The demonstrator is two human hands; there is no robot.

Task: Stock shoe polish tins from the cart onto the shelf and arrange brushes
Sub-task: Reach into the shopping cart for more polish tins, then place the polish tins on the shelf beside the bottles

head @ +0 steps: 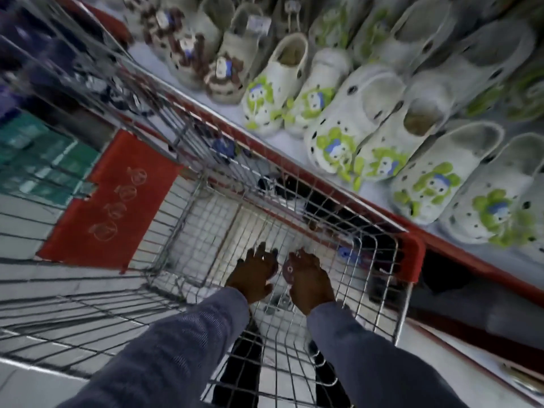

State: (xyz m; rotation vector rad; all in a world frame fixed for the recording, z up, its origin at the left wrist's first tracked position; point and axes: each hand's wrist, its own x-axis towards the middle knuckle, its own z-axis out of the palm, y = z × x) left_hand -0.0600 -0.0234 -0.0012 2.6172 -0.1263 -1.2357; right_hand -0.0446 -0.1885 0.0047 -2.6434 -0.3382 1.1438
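Observation:
Both my arms, in blue-grey sleeves, reach down into a wire shopping cart. My left hand is low in the basket with its fingers curled; what it holds is hidden. My right hand is beside it, and a small round reddish shoe polish tin shows between the two hands at the right hand's fingers. The frame is blurred. A shelf with a red front edge runs along the cart's right side.
White clogs with green and blue decorations and brown-patterned ones fill the shelf top. A red flap hangs in the cart. Green boxes lie at the left. Dark items sit on the lower shelf.

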